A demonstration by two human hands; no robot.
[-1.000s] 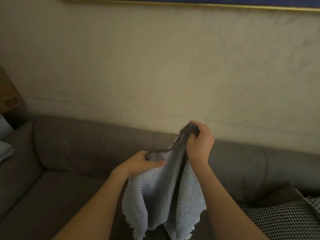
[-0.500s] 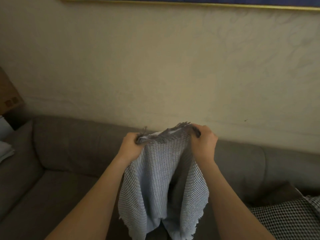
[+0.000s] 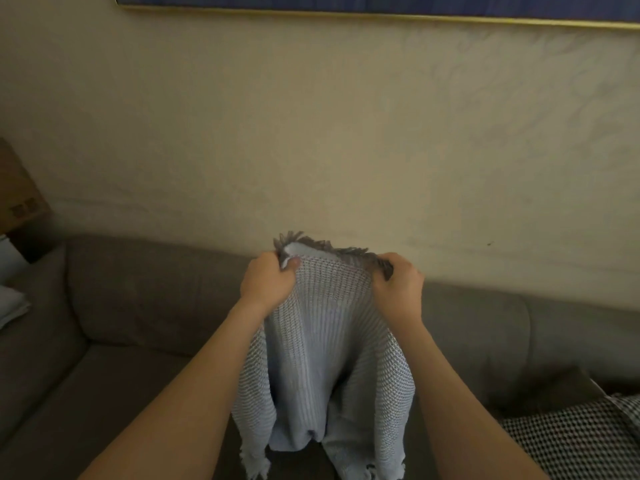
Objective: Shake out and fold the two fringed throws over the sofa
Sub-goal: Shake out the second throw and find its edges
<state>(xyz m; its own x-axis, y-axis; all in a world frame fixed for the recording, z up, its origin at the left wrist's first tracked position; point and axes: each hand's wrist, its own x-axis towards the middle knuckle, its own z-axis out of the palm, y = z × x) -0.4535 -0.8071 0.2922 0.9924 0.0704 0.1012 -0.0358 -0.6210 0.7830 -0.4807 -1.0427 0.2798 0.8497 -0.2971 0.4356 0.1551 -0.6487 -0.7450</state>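
Both hands (image 3: 334, 285) have spread apart, gripping the throw's (image 3: 325, 358) fringed edge; bunched cloth may fold crooked.

- The throw (image 3: 332, 341), between the left hand (image 3: 266, 284) and the right hand (image 3: 398, 291): pale blue-grey cloth in an open, waffle-like weave, matt and rough, with a darker frayed fringe on top.
- The sofa (image 3: 138, 289) behind and below both hands: grey-brown upholstery cloth, matt, smooth.
- The wall (image 3: 311, 133) above the hands: beige, matt, unevenly rippled.
- The frame edge (image 3: 346, 16) high above: gold, faintly shiny.
- The checked cloth (image 3: 571, 441), low and right of the right hand: fine black-and-white weave.
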